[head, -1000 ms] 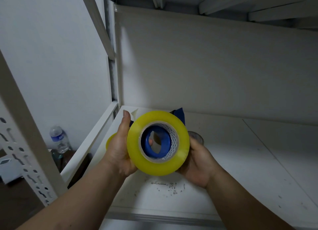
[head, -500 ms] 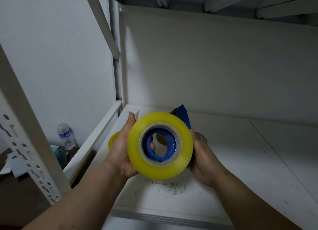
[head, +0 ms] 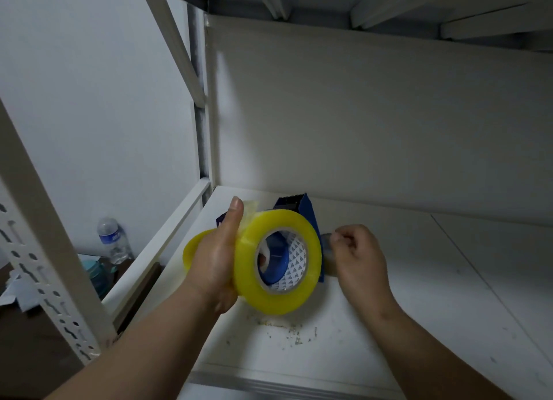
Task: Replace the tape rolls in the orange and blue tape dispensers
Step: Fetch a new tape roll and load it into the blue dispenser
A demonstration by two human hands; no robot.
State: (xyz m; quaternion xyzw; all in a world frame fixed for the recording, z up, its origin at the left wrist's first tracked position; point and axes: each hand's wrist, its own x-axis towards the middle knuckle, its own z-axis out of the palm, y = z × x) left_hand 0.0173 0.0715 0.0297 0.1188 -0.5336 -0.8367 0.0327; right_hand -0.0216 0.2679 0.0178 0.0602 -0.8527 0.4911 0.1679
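A storeroom or warehouse corner, by the look of it: a white slotted-angle metal shelving rack [head: 45, 268] with perforated uprights, a bare white shelf board [head: 419, 295] scattered with grit, and plain white walls. A plastic water bottle [head: 112, 239] stands on the dark floor beside the rack (near crumpled paper [head: 15, 292]).

No legible text or labels.

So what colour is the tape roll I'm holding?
Yellow, with a white patterned core; the tape roll shows clearly in the head view.
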